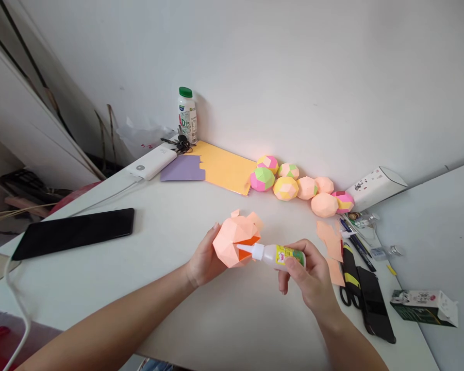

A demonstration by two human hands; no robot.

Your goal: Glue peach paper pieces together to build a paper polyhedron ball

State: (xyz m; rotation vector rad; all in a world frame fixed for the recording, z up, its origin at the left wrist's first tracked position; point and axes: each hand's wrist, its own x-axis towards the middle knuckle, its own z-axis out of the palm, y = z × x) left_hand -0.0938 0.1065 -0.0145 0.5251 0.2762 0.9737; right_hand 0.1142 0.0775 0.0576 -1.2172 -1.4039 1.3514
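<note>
My left hand (205, 259) holds a peach-coloured faceted paper ball (229, 238) from its left and underside. On the ball's right side a gap shows a deeper orange inside, and small paper flaps stick out at its top and right. Gripped in my right hand (309, 273) is a small glue bottle (272, 254) with a yellow and green label and a white nozzle. It lies nearly level, its tip at the gap's edge; whether the tip touches the paper I cannot tell. The fingers under the ball are hidden.
Several finished paper balls (286, 188) line the wall. Orange card (228, 165), purple card (181, 169), a drink bottle (187, 116) and keys (183, 143) lie at the back. A tablet (75, 233) is left; scissors (350, 294), a phone (376, 304) and peach paper scraps (330, 239) are right.
</note>
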